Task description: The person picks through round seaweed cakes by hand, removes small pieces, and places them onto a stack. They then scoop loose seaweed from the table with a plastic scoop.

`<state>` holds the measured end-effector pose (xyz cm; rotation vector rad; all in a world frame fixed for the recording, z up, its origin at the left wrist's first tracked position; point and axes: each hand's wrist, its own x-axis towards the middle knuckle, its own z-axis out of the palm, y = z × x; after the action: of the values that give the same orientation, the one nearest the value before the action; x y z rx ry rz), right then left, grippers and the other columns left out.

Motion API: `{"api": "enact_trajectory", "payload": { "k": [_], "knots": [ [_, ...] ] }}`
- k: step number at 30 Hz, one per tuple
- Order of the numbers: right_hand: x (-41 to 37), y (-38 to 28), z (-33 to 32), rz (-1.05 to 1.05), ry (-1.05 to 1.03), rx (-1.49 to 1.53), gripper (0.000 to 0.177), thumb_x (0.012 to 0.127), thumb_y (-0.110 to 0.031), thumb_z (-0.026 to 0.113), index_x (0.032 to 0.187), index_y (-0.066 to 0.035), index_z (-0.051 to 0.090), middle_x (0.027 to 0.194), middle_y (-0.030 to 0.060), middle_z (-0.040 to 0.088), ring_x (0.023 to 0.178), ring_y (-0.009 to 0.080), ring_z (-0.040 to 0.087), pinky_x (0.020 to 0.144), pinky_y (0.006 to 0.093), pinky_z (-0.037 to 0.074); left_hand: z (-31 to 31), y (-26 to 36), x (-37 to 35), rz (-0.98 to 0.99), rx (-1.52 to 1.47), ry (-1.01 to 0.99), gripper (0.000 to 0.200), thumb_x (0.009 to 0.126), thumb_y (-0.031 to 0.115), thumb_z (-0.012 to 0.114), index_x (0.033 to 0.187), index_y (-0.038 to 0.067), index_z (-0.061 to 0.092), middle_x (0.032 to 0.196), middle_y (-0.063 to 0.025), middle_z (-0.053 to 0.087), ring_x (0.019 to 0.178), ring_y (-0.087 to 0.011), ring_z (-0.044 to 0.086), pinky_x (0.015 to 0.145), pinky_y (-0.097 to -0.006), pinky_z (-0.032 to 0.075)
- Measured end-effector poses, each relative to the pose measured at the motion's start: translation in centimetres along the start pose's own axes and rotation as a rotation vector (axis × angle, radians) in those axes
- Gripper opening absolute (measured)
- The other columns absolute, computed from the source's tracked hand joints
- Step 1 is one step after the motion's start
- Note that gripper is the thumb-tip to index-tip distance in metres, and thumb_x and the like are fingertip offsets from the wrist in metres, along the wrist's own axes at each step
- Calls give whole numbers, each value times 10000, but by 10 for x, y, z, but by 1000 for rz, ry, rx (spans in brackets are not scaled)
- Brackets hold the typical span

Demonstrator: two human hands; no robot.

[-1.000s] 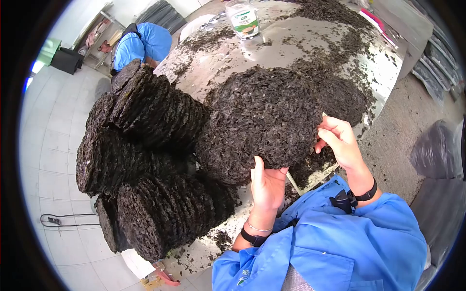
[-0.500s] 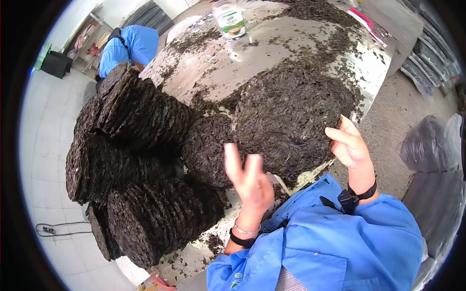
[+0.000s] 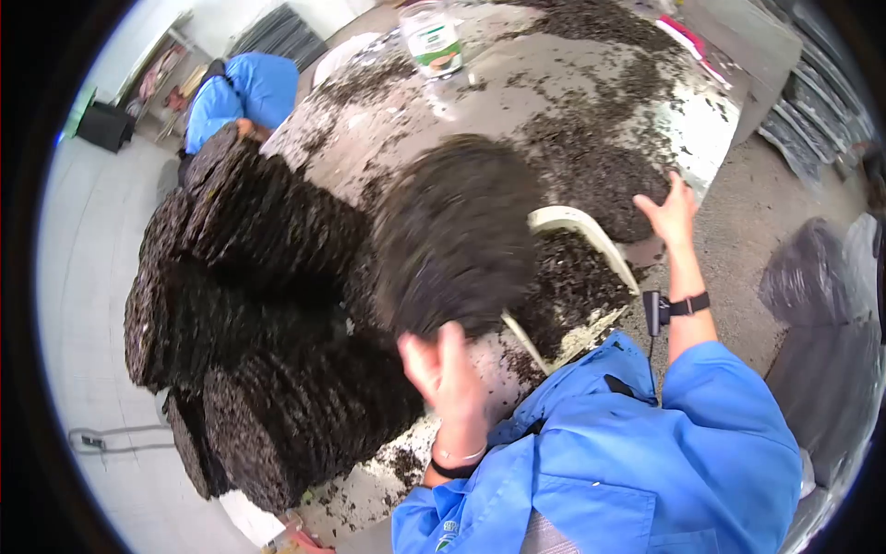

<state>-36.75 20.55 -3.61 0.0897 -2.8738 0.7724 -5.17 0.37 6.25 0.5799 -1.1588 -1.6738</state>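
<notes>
A round, dark cake of dried seaweed (image 3: 457,235) is tilted up over the middle of the table, smeared by motion. At its lower edge my left hand (image 3: 448,383) grips it; that hand is blurred too. My right hand (image 3: 674,212) is open, thumb and fingers apart, beside the right edge of another dark cake (image 3: 614,189) lying on the table. Between the hands, a pale curved rim (image 3: 591,235) partly surrounds loose dark flakes (image 3: 572,282). Several stacked seaweed cakes (image 3: 286,406) stand on edge to the left of my left hand.
A clear jar with a green and white label (image 3: 432,44) stands at the back of the metal table (image 3: 498,88), which is strewn with flakes. A person in blue (image 3: 249,88) bends beyond the stacks. Grey plastic-wrapped bundles (image 3: 826,277) lie at right.
The seaweed cake has swung up and left off the pale rim, uncovering loose flakes. My right hand has left its edge and moved farther up the table; my left hand has shifted slightly left and down.
</notes>
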Motion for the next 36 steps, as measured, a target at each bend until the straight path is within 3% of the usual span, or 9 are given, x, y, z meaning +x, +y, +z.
{"api": "enact_trajectory", "payload": {
  "k": [2, 6, 11, 13, 17, 22, 30, 32, 36],
  "knots": [
    [5, 13, 16, 95, -105, -104, 1112, 597, -381, 898, 1481, -58, 307, 1379, 274, 446, 1310, 435, 401, 1064, 501, 387, -24, -1, 10, 517, 416, 52, 345, 912, -98, 509, 1257, -93, 508, 1288, -192, 579, 1172, -276, 562, 1043, -403, 419],
    [9, 25, 27, 186, -196, -45, 1157, 536, -306, 939, 1460, 8, 317, 1370, 272, 462, 1272, 412, 463, 1048, 445, 421, -42, 32, 28, 863, 1227, -139, 436, 824, -64, 443, 1226, -27, 609, 1296, -211, 591, 1236, -377, 539, 1132, -544, 292],
    [20, 38, 33, 237, -212, 183, 1082, 508, -254, 948, 1383, 60, 395, 1303, 245, 546, 1193, 388, 548, 1018, 406, 452, -62, 11, 32, 502, 1544, -398, 616, 718, -89, 429, 1275, 96, 616, 1356, -126, 556, 1336, -300, 447, 1182, -536, 171],
    [15, 33, 24, 246, -182, 297, 975, 551, -202, 930, 1349, 56, 432, 1287, 219, 573, 1173, 363, 569, 1014, 405, 453, -65, 9, 29, 418, 1514, -468, 643, 715, -85, 442, 1316, 96, 581, 1394, -137, 520, 1361, -306, 418, 1185, -534, 154],
    [16, 33, 15, 346, -249, 1331, 678, 748, -31, 768, 1338, 27, 437, 1304, 140, 574, 1175, 260, 563, 1004, 421, 434, -59, 24, 25, 392, 1356, -459, 649, 734, -67, 490, 1372, 46, 513, 1466, -208, 422, 1386, -366, 366, 1183, -539, 131],
    [-11, -30, -56, 186, -175, 1507, 646, 848, 46, 639, 1424, 39, 347, 1388, 136, 492, 1239, 232, 513, 1043, 332, 403, -44, 37, 20, 494, 1123, -325, 455, 872, -27, 500, 1326, -30, 522, 1437, -210, 470, 1326, -337, 458, 1130, -432, 304],
    [-78, -104, -90, -91, -515, 1602, 586, 843, 79, 621, 1383, 48, 396, 1366, 134, 506, 1243, 221, 514, 1059, 353, 406, 10, 13, 22, -133, 132, -372, 541, 1008, 158, 502, 1485, 11, 293, 1436, -230, 430, 1296, -324, 487, 1111, -424, 382],
    [-92, -112, -91, -106, -606, 1608, 580, 842, 75, 626, 1376, 46, 402, 1362, 129, 508, 1252, 219, 505, 1058, 354, 406, 18, 9, 23, -258, 85, -339, 557, 1003, 160, 523, 1499, 66, 288, 1394, -167, 469, 1189, -246, 563, 1064, -391, 439],
    [-104, -120, -95, -162, -668, 1518, 584, 845, 43, 651, 1373, 44, 402, 1358, 127, 503, 1258, 220, 496, 1060, 351, 403, 13, -4, 24, -496, -144, -154, 355, 974, 105, 587, 1314, 125, 485, 885, 58, 588, 777, -43, 606, 721, -247, 548]
  ]
}}
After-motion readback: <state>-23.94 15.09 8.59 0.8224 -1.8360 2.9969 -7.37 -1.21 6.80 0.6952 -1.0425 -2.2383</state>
